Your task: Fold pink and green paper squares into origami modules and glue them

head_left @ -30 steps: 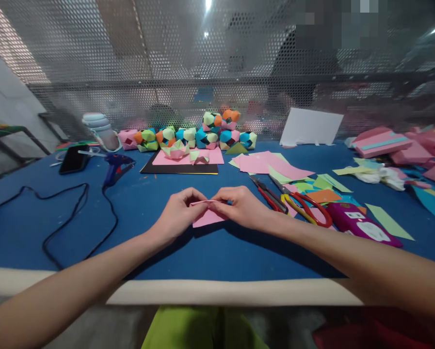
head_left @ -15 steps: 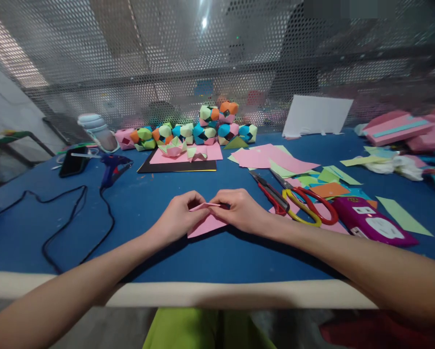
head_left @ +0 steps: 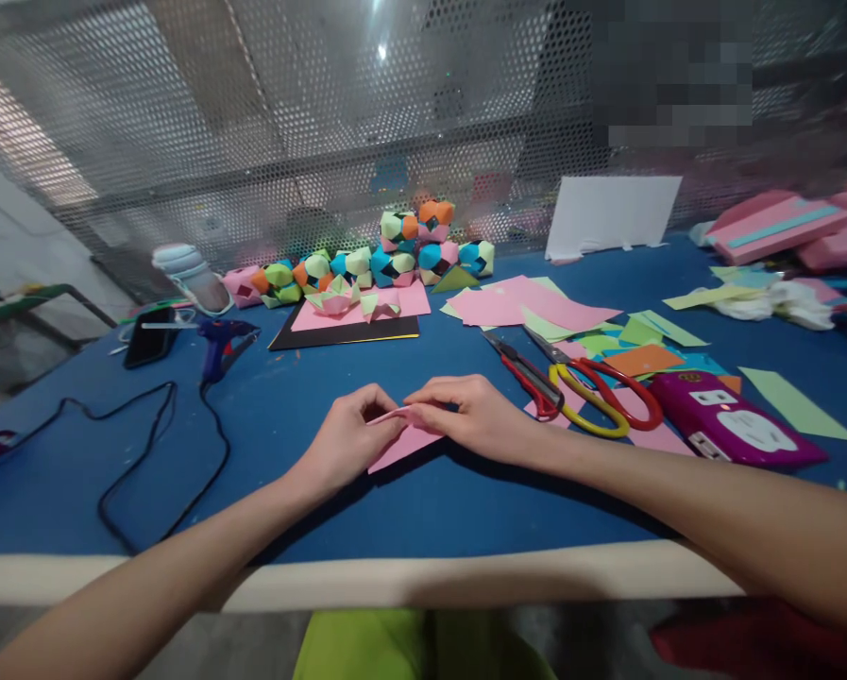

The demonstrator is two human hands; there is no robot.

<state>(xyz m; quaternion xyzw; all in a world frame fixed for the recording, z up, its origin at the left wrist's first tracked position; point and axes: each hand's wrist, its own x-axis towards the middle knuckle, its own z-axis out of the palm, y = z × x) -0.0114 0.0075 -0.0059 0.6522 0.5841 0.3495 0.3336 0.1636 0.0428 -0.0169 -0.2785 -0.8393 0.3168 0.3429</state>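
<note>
Paper (head_left: 404, 448), pink, seems light, thin and easily creased; left hand (head_left: 348, 433) and right hand (head_left: 474, 417) pinch its far edge, a sensible hold.

The scissors (head_left: 563, 357) have dull metal blades and smooth handles that look like plastic. Left of the scissors, the pink sheet (head_left: 403, 447) is matt paper; right of them, the purple power socket (head_left: 745, 430) looks like smooth, faintly shiny plastic. Around the scissors the blue worktop (head_left: 324, 373) is matt and flecked; beyond them stands a perforated screen (head_left: 310, 104) with a metallic sheen.
</note>
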